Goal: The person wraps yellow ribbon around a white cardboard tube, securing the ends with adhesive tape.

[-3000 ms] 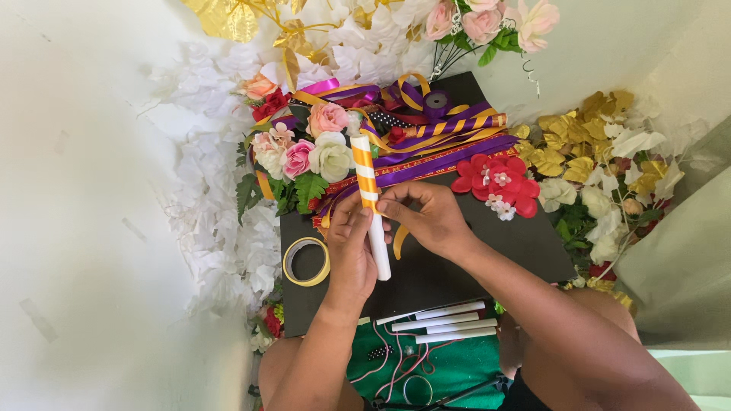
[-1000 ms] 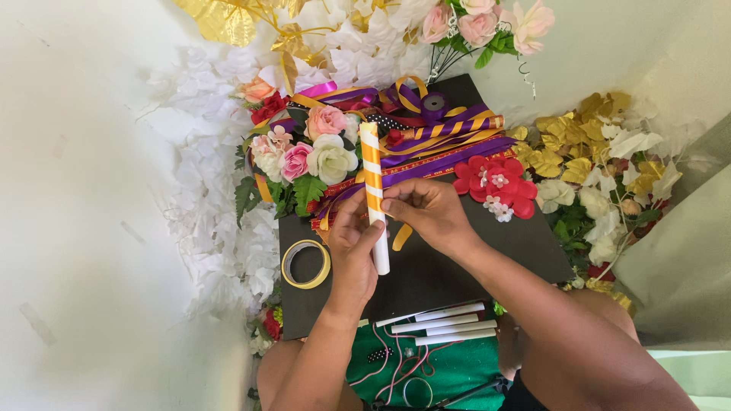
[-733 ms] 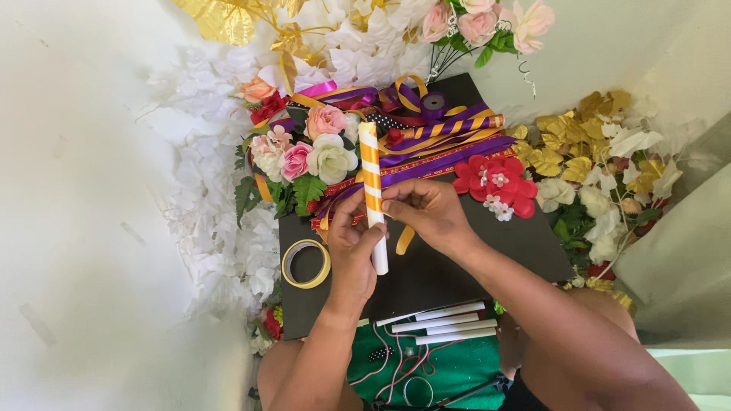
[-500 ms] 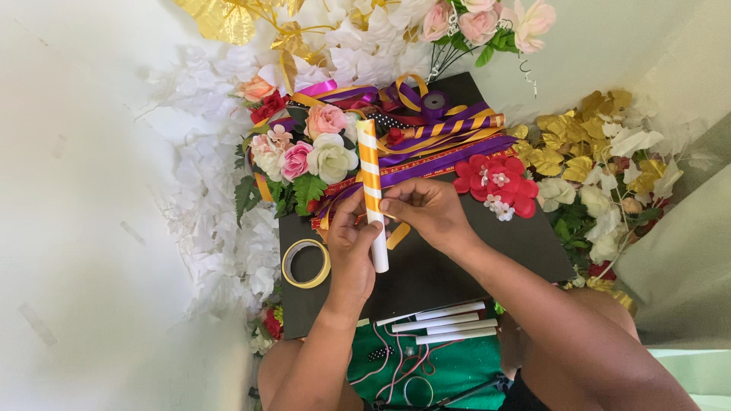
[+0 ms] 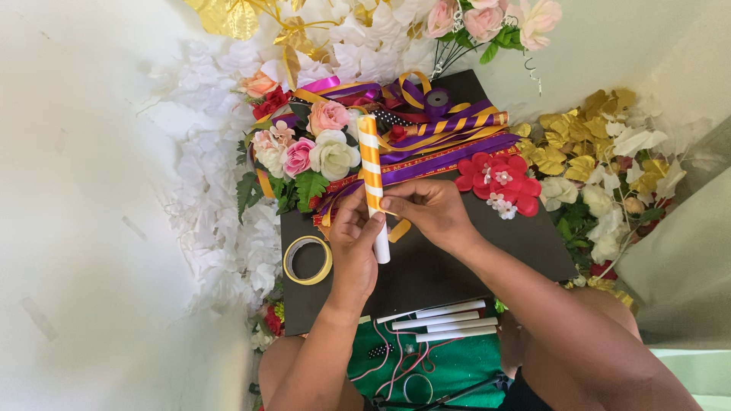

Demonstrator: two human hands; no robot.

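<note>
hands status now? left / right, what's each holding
Left hand: closed on the white stick, at its bare lower part.
Right hand: fingers pinching the orange ribbon against the stick.

A yellow-rimmed roll of clear tape (image 5: 308, 259) lies on the black board (image 5: 472, 262). Red fabric flowers (image 5: 499, 183) adjoin gold leaves (image 5: 586, 137). Three white sticks (image 5: 445, 322), possibly paper, lie near the board's edge.

Single head view, looking steeply down, close over black board (image 5: 472, 266)
</note>
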